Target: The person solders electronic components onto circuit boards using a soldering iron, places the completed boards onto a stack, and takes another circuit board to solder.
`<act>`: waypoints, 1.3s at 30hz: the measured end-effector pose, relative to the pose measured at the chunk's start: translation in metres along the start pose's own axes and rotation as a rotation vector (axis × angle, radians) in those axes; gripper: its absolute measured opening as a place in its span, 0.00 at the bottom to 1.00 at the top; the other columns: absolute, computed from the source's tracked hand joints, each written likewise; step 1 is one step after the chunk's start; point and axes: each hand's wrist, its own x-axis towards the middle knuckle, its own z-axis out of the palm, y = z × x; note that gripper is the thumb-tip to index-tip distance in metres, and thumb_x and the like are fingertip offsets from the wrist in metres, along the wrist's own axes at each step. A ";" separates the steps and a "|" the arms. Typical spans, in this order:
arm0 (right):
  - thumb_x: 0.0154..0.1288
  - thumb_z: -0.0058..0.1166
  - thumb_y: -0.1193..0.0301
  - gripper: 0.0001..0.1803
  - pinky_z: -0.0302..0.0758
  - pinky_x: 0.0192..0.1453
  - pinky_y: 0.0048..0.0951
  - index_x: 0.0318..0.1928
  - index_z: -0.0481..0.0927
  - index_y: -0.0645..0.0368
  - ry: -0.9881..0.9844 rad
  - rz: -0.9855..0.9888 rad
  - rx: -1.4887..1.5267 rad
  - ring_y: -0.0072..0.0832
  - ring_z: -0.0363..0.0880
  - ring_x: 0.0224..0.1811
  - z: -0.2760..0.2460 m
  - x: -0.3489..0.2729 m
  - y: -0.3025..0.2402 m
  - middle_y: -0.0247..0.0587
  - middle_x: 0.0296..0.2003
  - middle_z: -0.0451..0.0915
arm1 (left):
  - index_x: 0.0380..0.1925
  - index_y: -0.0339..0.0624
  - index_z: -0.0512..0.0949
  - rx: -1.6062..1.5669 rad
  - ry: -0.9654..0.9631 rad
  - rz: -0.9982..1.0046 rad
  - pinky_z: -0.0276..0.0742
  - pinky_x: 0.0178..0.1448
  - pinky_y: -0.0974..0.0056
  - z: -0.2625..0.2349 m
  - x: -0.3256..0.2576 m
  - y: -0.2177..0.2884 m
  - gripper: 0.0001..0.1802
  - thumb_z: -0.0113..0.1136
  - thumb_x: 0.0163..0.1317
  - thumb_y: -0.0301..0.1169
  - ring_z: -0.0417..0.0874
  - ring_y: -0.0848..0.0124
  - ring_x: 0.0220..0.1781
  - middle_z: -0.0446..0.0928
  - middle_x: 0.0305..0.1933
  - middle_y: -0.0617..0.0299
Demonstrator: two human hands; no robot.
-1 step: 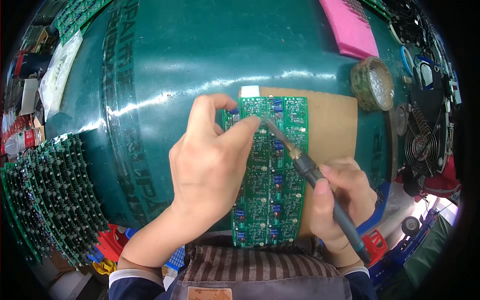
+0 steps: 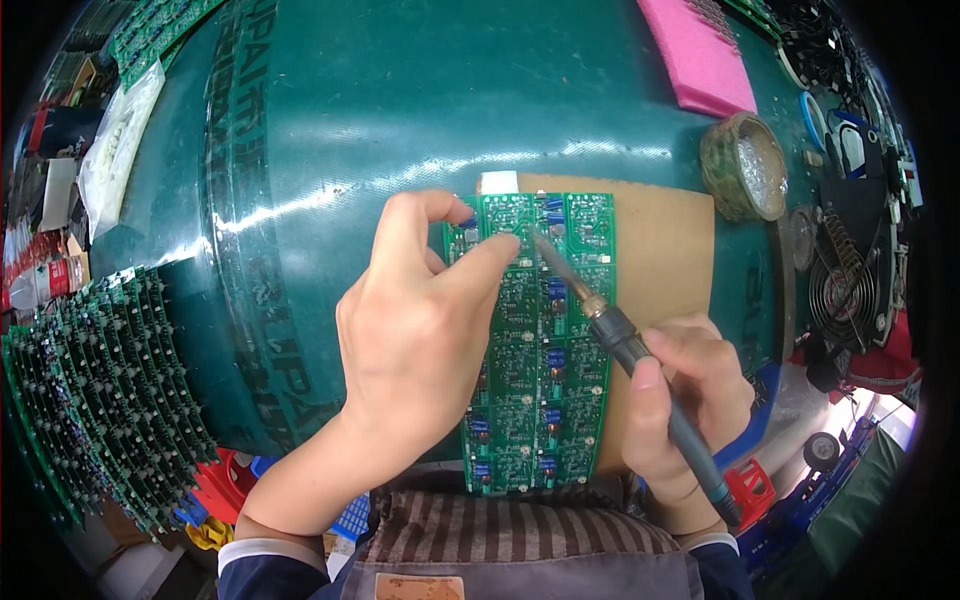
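A long green circuit board panel (image 2: 515,370), set with rows of small parts and blue cylinders, lies on brown cardboard (image 2: 660,260). My left hand (image 2: 412,320) arches over its upper left part. The thumb tip presses on the board and the index fingertip touches near the left edge; the other fingers are hidden beneath. In my right hand (image 2: 690,385) is a soldering iron (image 2: 622,338), gripped by its dark handle like a pen. Its tip points up and left, at the board's upper middle, close to my left thumb. Whether the tip touches the board is too small to tell.
Stacked circuit boards (image 2: 110,390) stand at the left. To the upper right are a round tape roll (image 2: 745,165) and pink foam (image 2: 700,60) with pins in it. A coiled wire iron holder (image 2: 842,290) stands at the right, below tangled cables. A white plastic bag (image 2: 122,150) lies far left.
The soldering iron's tip has shifted very slightly to the right, away from my left thumb. My left hand has moved a touch left; the board stays put.
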 end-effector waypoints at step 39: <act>0.53 0.60 0.78 0.10 0.78 0.30 0.32 0.37 0.78 0.68 -0.064 0.046 -0.014 0.37 0.80 0.24 -0.008 -0.030 -0.021 0.45 0.24 0.79 | 0.34 0.36 0.81 -0.260 0.019 -0.064 0.71 0.29 0.71 -0.004 -0.033 0.010 0.09 0.66 0.53 0.15 0.73 0.77 0.25 0.80 0.40 0.59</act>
